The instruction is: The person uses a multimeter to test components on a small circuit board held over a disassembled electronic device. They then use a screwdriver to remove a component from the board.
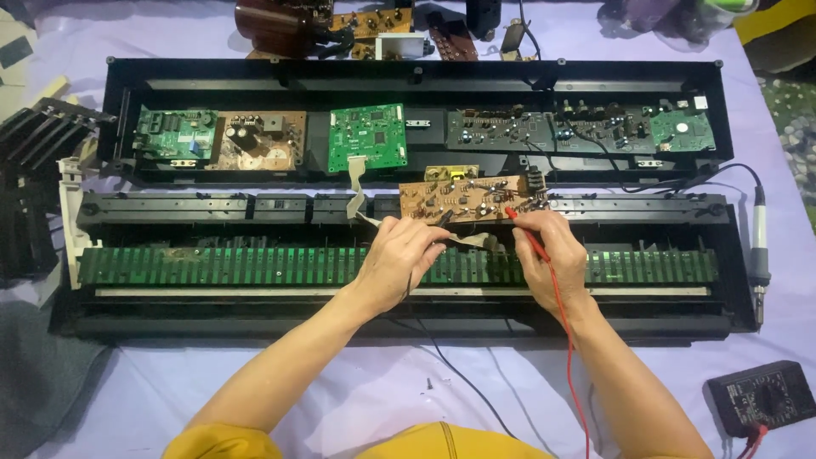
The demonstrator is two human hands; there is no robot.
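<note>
- Far left: stack of black key parts point(34, 170) on the lilac-covered tabletop point(357, 391), just beside the case.
- Open keyboard case point(408, 72), back half: green board point(174, 133), brown board point(259, 140), square green board point(367, 136), then dark boards point(544, 129) and a small green one point(682, 129) at the right end.
- Front half: long green contact strip point(221, 265) runs nearly full width, passing under both hands.
- Left hand point(399, 255): fingers closed on a black probe point(444, 219), tip on the brown circuit board point(472, 200); black lead point(459, 374) trails off toward the body.
- Brown circuit board sits loose across the middle rail, centre of the case, grey ribbon cable point(357, 183) beside it.
- Right hand point(551, 255): pinched on a red probe point(527, 234), tip at the board's right part; red lead point(574, 365) runs along the forearm.
- Right: soldering iron point(759, 255) at the case end; black multimeter point(761, 398) at the bottom right corner.
</note>
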